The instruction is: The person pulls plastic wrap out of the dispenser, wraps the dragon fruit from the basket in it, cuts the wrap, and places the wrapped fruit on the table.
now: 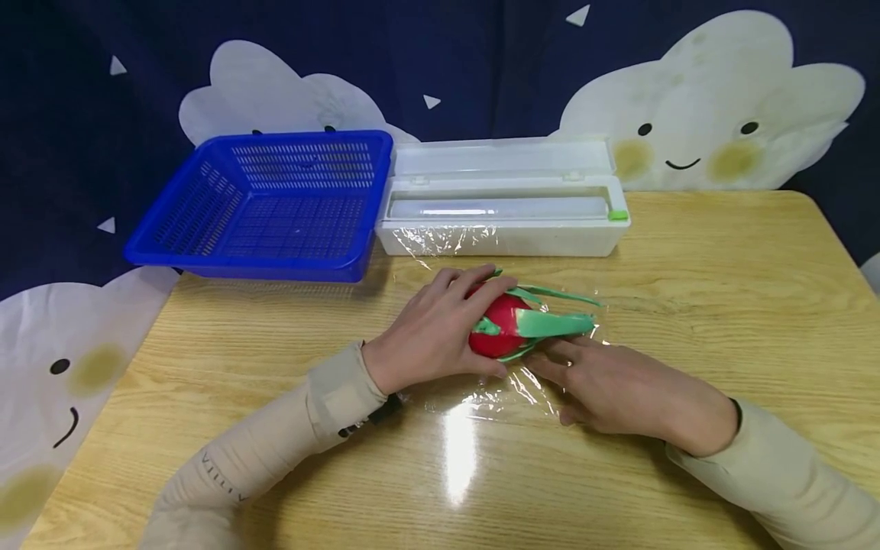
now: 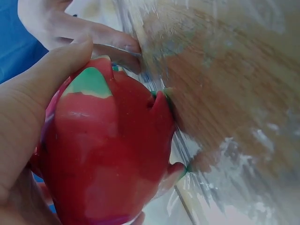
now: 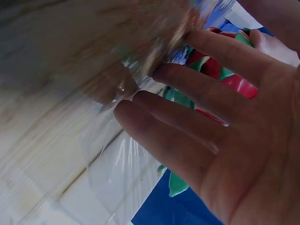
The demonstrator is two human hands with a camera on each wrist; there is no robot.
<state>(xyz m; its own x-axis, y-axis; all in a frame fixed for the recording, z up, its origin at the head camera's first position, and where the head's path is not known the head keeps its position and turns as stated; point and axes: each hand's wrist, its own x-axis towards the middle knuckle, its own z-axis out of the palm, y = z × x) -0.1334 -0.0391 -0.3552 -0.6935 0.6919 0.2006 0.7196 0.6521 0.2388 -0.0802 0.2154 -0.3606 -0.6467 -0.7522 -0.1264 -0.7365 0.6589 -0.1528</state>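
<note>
A red dragon fruit (image 1: 500, 327) with green leafy tips lies on its side over a clear sheet of cling film (image 1: 491, 403) on the wooden table. My left hand (image 1: 440, 330) grips the fruit from its left end, thumb on the near side and fingers over the far side. The left wrist view shows the thumb along the fruit's smooth red skin. At the leafy end, my right hand (image 1: 615, 388) is low beside the fruit. In the right wrist view its fingers (image 3: 201, 91) are extended, with the tips at the film.
Behind my hands stands an open white wrap dispenser (image 1: 509, 241) holding a film roll (image 1: 502, 208). To its left is a blue plastic basket (image 1: 268, 269). A dark curtain (image 1: 467, 61) with cloud prints hangs beyond the wooden table (image 1: 742, 305).
</note>
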